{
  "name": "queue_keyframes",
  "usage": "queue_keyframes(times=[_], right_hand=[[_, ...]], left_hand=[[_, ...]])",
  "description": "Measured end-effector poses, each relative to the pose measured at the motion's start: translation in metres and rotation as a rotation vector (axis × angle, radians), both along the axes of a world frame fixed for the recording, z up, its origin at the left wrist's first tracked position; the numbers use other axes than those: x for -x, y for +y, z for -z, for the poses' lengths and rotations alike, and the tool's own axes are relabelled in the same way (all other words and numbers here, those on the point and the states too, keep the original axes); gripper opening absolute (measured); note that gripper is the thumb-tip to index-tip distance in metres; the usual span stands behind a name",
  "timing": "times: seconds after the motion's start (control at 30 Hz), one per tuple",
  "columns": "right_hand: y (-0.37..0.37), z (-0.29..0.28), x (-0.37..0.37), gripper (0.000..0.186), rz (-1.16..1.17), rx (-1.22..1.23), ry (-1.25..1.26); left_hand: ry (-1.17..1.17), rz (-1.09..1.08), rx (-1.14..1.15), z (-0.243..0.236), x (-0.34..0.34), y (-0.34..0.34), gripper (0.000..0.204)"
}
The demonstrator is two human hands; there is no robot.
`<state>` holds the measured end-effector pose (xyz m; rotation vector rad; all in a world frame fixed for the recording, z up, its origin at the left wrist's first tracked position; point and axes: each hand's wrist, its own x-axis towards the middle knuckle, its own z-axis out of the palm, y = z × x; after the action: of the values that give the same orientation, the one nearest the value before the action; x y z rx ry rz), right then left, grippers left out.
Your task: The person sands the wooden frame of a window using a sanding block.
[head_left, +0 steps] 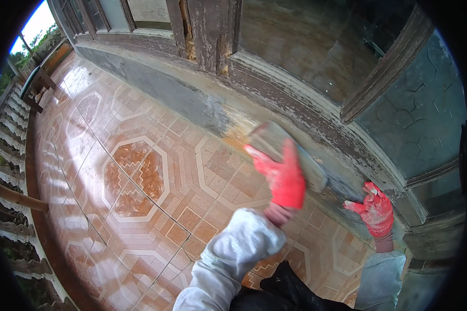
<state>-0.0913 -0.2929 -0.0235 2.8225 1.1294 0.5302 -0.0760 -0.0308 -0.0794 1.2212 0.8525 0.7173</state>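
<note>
My left hand [285, 181], in a red glove, is closed on a worn, flat, rectangular plastering float [311, 167]. The float lies along the low grey wall [166, 96], over its lower face; motion blurs it, and its handle is hidden by my hand. Yellowish, worn patches [238, 129] show on the wall just beyond the float's far end. Farther right, my right hand [377, 211], in a red glove stained with pale residue, rests against the wall below the window frame with its fingers apart and nothing in them.
Above the wall runs a weathered brown wooden window frame [296, 98] with flaking paint and glass panes [415, 114]. Patterned brown tiles [192, 207] cover the floor. A white balustrade [10, 155] lines the left side, with a dark-topped bench or table [33, 85] at the far end.
</note>
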Motion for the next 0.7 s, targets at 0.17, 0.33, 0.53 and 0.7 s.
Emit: queue_keyframes(times=[0.17,0.33,0.53,0.7], right_hand=[[0.001,-0.004,0.006,0.021,0.266,-0.174,0.277],[-0.002,-0.004,0.001,0.029,-0.001,0.099,-0.036],[-0.007,0.005,-0.003,0.045,0.049,0.069,-0.072],[-0.001,0.004,0.001,0.05,0.383,-0.319,0.482]], left_hand=[[-0.255,-0.079,0.661,0.018,-0.02,0.099,0.096],[-0.087,0.02,-0.027,0.016,0.004,-0.003,0.097],[-0.288,-0.101,0.433,0.027,-0.023,0.107,0.093],[-0.331,-0.073,0.097,0.025,-0.017,0.06,0.093]])
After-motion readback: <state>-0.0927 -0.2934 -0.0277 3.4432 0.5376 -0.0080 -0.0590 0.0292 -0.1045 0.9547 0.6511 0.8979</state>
